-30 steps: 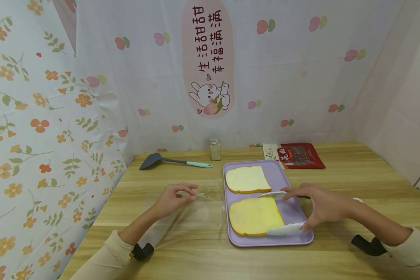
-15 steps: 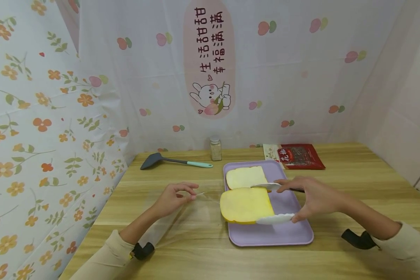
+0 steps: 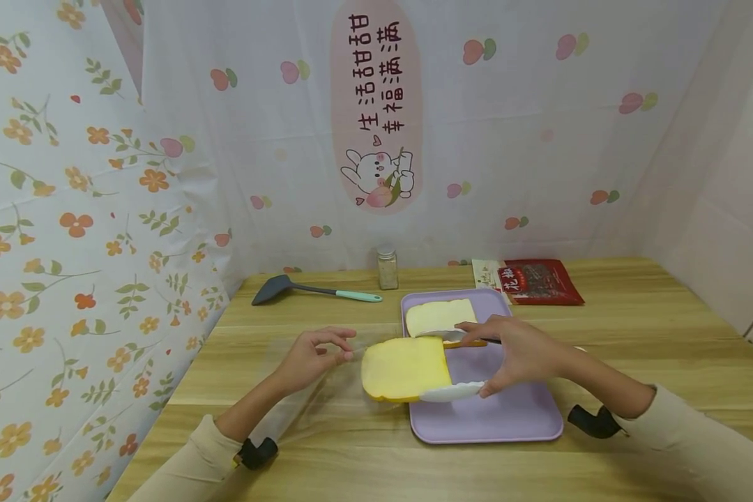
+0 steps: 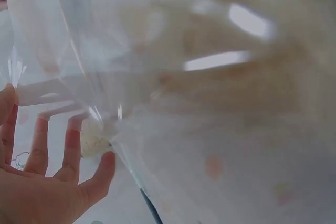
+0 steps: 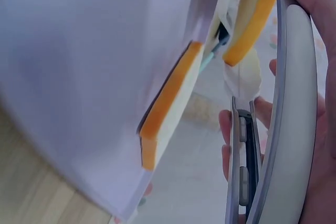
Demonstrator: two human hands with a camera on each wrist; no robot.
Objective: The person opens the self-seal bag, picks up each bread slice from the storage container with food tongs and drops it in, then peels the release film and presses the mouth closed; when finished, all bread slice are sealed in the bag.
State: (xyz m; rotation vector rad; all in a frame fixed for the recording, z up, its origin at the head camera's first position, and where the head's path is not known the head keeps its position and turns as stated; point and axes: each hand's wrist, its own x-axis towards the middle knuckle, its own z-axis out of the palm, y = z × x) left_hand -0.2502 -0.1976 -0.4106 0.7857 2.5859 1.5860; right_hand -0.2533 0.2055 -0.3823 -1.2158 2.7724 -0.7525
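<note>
My left hand point(image 3: 310, 359) holds up the mouth of a clear plastic bag point(image 4: 157, 103), which spreads over the table to the left of the tray. My right hand point(image 3: 530, 352) grips a pair of white-tipped tongs point(image 5: 297, 108). Between the tong tips is a yellowish bread slice point(image 3: 404, 369), raised above the tray's left edge, its left end close to the bag's opening. A second bread slice point(image 3: 438, 316) lies at the back of the purple tray point(image 3: 489, 425), partly covered by the upper tong tip. How far the raised slice overlaps the bag is hard to tell.
At the back left lies a turner point(image 3: 314, 288) with a mint handle. Beside it stands a small spice jar point(image 3: 388, 270). A red seasoning packet point(image 3: 533, 282) lies behind the tray. A patterned cloth point(image 3: 276, 139) hangs behind the wooden table.
My right hand has lifted the front bread slice off the tray with the tongs and carried it left to the bag. The left hand has stayed nearly still.
</note>
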